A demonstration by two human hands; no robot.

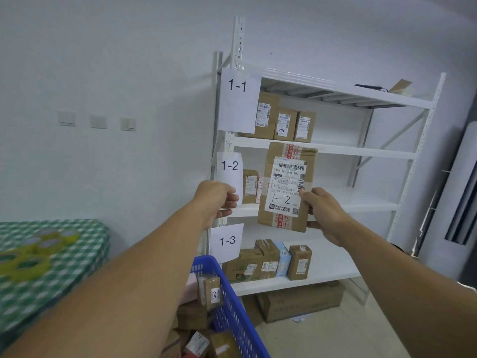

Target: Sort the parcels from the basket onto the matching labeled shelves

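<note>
Two hands up at the white metal shelving point(361, 151): right hand point(327, 215) grips a brown taped cardboard parcel point(286, 187) handwritten 1-2; left hand point(216, 200) pinches the white paper 1-2 sign point(229, 166).

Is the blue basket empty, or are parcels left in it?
Not empty: the blue basket holds several cardboard parcels, one marked 3012, piled against its wall.

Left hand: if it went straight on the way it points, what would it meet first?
Probably the paper label 1-2: the left hand points at it, with its fingertips at the label's lower edge. Depth is unclear, so they may be touching it now.
</note>
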